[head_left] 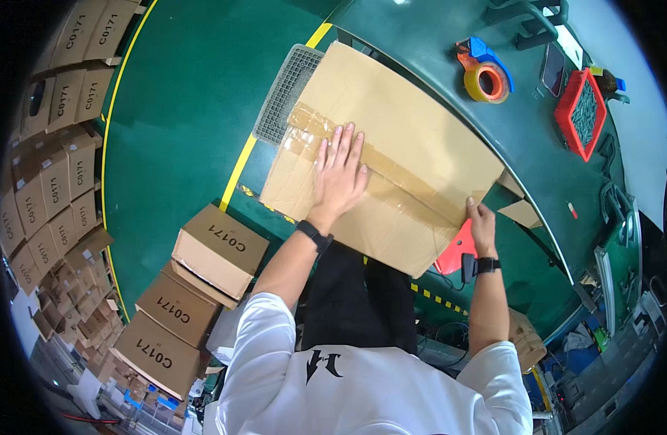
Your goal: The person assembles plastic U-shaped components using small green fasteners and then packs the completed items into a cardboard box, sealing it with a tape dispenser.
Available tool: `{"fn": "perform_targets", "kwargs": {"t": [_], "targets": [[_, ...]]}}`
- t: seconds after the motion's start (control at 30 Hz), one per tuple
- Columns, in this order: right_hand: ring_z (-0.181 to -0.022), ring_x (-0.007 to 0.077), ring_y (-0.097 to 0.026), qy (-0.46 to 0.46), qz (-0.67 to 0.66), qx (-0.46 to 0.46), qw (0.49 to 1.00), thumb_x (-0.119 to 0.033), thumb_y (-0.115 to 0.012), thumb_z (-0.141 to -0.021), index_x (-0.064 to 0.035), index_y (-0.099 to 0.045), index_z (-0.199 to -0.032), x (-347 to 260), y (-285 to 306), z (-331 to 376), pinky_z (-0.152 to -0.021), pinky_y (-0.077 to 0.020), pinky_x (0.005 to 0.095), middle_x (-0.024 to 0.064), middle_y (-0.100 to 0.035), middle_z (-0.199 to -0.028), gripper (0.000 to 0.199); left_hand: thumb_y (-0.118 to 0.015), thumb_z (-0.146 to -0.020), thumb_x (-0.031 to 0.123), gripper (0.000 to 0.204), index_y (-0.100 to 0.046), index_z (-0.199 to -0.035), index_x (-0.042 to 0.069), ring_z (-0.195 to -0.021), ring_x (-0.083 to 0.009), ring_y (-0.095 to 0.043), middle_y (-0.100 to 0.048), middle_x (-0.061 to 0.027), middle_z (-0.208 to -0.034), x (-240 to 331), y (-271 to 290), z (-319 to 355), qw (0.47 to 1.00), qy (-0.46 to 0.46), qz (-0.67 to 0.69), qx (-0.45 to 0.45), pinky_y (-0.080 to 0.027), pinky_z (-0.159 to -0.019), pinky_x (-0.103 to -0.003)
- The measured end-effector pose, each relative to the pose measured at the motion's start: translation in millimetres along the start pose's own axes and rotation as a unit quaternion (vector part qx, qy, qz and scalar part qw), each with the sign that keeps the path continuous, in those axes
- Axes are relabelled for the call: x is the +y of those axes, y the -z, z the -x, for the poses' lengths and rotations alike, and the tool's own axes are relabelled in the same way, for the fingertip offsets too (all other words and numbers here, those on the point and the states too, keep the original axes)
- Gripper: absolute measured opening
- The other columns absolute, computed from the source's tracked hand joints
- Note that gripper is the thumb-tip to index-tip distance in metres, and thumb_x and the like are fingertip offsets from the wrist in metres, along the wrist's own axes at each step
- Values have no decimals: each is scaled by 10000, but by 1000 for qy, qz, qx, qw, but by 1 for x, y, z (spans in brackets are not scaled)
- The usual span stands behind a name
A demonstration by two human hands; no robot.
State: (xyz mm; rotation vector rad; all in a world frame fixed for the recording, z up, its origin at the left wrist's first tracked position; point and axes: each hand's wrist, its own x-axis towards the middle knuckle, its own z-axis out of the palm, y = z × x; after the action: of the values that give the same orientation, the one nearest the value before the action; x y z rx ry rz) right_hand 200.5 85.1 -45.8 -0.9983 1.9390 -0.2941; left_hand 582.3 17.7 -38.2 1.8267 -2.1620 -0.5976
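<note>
Cardboard box (391,156) lies flat on green bench (435,43), taped seam up. Left hand (339,174) pressed flat, fingers spread wide; right hand (482,226) grips near-right corner. Prob light, stiff but bulky; tape slick, so hold by edges/corners.

Matt cardboard box (391,152) — glossy tape (377,163)

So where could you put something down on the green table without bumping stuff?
The green table is bare between the big cardboard box and the tape dispenser. The right end is crowded by the red tray, a phone and a handle. The left hand lies flat on the box; the right hand grips its corner.
</note>
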Motion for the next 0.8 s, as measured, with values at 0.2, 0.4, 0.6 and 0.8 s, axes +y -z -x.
{"fn": "perform_targets", "kwargs": {"t": [0.2,0.4,0.6,0.8], "targets": [[-699,139,-559,-49,-2,-74,996,-456,-630,-978,85,-684,-876,16,-13,41,-655,-475,334,99,-653,-740,553,-547,-891,263,672,-390,-1522,94,-1516,-290,-228,-276,-101,-1631,-10,11,6,998,-41,-23,-42,-154,-1232,-493],[-785,215,-725,-18,137,-30,990,-432,-601,-975,36,-727,-984,-13,44,18,-720,-529,349,170,-726,-792,484,-567,-876,244,673,-406,-1516,112,-1517,-310,-224,-269,-114,-1633,17,23,14,998,-43,-6,-45,-164,-1225,-516],[-894,258,-701,198,149,162,955,-243,-662,-952,8,-693,-1115,-120,87,-16,-826,-536,359,153,-724,-992,301,-558,-905,318,700,-356,-1547,124,-1529,-309,-187,-229,-134,-1646,5,-2,19,997,-40,-18,-57,-134,-1236,-500],[-1065,267,-651,363,153,193,899,-197,-715,-908,-25,-506,-1406,-198,75,-107,-920,-528,371,158,-667,-1201,567,-541,-932,405,738,-296,-1572,131,-1540,-298,-141,-160,-142,-1662,-2,-11,16,995,-48,-52,-67,-105,-1246,-480]]}}
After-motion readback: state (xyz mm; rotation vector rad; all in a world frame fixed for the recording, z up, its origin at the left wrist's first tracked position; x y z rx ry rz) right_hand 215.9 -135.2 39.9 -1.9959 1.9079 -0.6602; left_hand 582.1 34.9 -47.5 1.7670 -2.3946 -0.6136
